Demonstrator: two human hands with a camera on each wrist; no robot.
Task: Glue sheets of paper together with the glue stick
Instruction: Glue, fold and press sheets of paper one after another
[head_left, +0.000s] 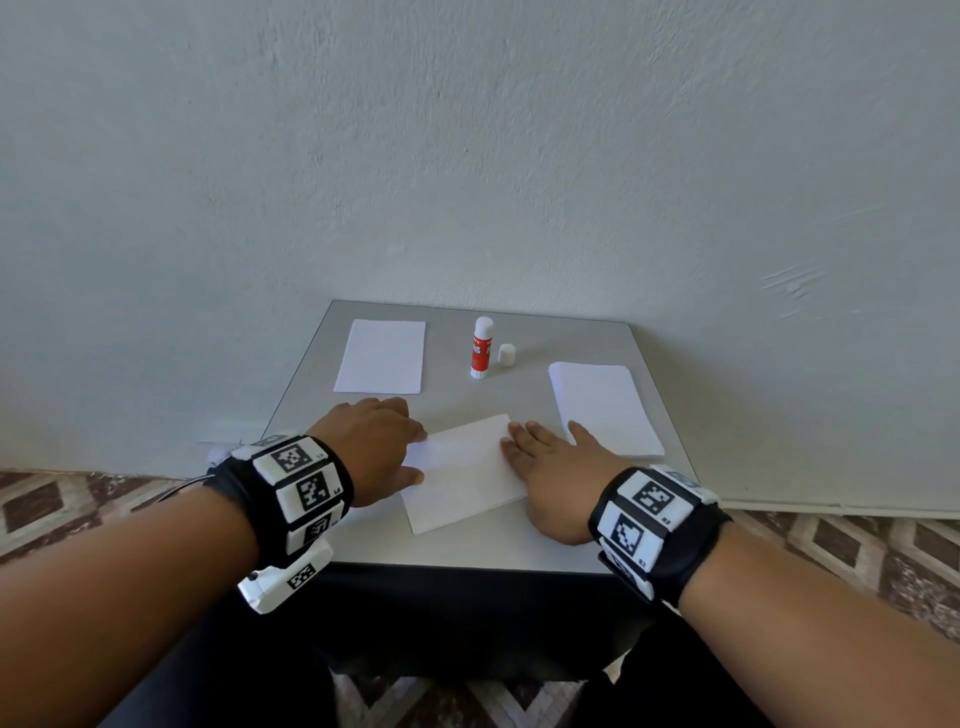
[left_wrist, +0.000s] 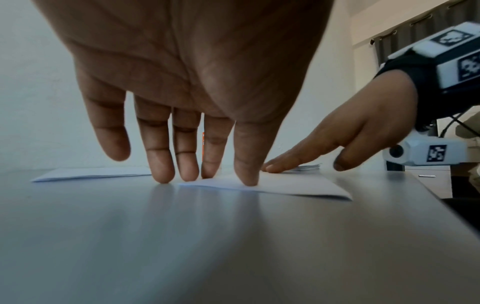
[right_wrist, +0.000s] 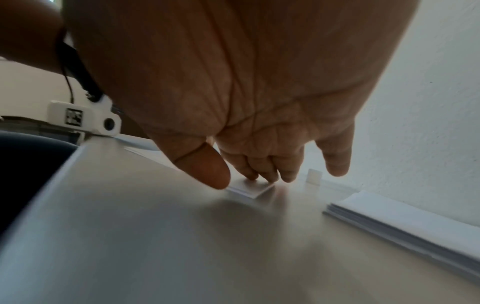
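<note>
White paper sheets (head_left: 462, 473) lie askew in the middle of the grey table (head_left: 467, 551), seen low in the left wrist view as sheets (left_wrist: 293, 188) and by their corner (right_wrist: 253, 190) in the right wrist view. My left hand (head_left: 379, 441) presses their left edge with straight fingertips (left_wrist: 245, 179). My right hand (head_left: 545, 462) lies flat on their right edge, its fingertips (right_wrist: 270, 175) on the corner. The uncapped red-and-white glue stick (head_left: 481, 347) stands at the back, its white cap (head_left: 506, 355) beside it.
A single white sheet (head_left: 382, 356) lies at the back left. A stack of paper (head_left: 605, 408) sits on the right, also visible as the stack (right_wrist: 405, 224) near my right hand. The wall runs right behind the table. Patterned floor surrounds it.
</note>
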